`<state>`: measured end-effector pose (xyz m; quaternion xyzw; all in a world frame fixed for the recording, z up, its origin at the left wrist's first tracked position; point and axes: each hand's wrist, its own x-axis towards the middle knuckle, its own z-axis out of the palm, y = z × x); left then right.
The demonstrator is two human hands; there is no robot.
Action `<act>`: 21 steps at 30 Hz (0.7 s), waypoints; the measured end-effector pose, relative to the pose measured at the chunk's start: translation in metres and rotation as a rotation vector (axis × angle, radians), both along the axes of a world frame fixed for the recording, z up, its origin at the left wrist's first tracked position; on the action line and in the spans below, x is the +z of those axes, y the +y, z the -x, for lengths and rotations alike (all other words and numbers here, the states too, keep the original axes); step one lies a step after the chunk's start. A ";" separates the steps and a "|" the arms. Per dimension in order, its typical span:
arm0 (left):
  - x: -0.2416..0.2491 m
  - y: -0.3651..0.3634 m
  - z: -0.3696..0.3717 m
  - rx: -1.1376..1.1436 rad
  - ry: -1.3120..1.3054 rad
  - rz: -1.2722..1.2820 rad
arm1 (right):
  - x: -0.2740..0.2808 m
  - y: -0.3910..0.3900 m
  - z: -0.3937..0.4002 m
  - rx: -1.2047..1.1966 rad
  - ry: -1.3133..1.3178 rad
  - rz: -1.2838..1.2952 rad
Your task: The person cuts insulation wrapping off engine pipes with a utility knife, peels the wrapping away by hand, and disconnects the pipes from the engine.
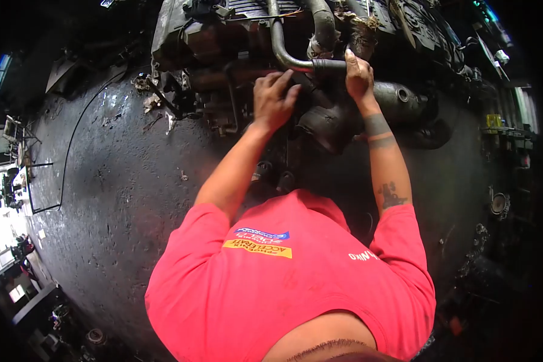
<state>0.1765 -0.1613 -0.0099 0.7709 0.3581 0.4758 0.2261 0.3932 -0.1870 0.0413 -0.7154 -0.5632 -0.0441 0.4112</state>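
Observation:
A large greasy engine (211, 42) fills the top of the head view. Along its near side runs a bent metal pipe (279, 45), which ends in a dark hose or sleeve (330, 67). My right hand (359, 75) is closed at the right end of that sleeve, thumb on top. Beside the bend of the pipe is my left hand (274, 99), its fingers apart and curved, fingertips near the pipe's underside; nothing shows in its palm. Below the sleeve sits a dark metal housing (329, 123), with a cylindrical metal part (395, 99) to its right.
The dark, stained floor (133, 163) spreads around the engine. A thin black cable (72, 136) curves over it at the left. Engine parts and debris (154, 99) lie by the engine's left end. A round part (498, 204) is at the far right.

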 end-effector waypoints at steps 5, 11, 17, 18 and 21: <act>-0.018 0.030 -0.056 -0.035 0.022 0.120 | 0.009 -0.002 0.001 0.075 -0.046 0.012; -0.011 0.036 -0.077 0.077 -0.065 -0.052 | 0.009 -0.004 0.003 0.104 -0.024 -0.065; 0.005 0.022 -0.086 0.150 -0.104 -0.099 | 0.009 -0.004 0.001 0.173 -0.233 -0.174; 0.005 0.023 -0.087 0.181 -0.096 -0.125 | 0.008 -0.005 0.000 0.175 -0.232 -0.176; 0.004 0.026 -0.081 0.153 -0.012 -0.180 | 0.006 -0.003 -0.004 0.194 -0.256 -0.143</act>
